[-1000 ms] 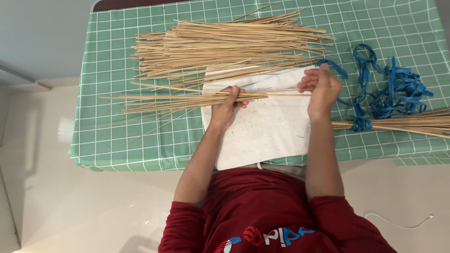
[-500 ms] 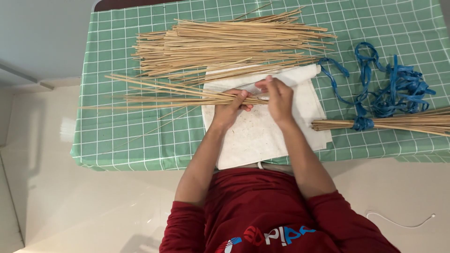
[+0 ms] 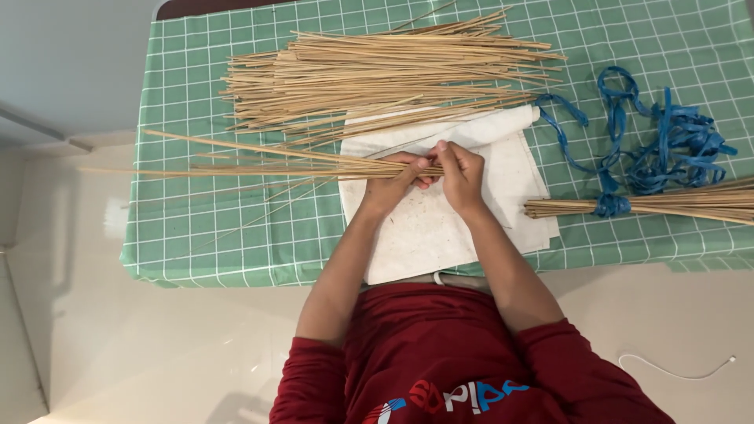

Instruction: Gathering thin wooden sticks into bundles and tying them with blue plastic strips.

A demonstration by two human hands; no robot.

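Pale bamboo sticks (image 3: 259, 161), a thin handful of them, are pinched at their right ends between both hands over the white cloth (image 3: 440, 228); their free ends fan out leftward across the green checked tablecloth (image 3: 196, 235). The left hand (image 3: 393, 184) has its fingers curled shut around the bunch, and the right hand (image 3: 462, 174) closes on the same ends just beside it, thumb and fingertips touching the sticks (the two hands nearly meet). The cloth lies flat at the near edge of the table, its far edge rolled up. Beyond it rests a large loose pile of sticks (image 3: 385, 74), lying crosswise. To the right, a tangle of blue plastic ribbon (image 3: 667, 145) sits above a tied bundle of sticks (image 3: 675, 202), bound with a blue knot. A red sleeve (image 3: 581, 369) shows at the bottom.
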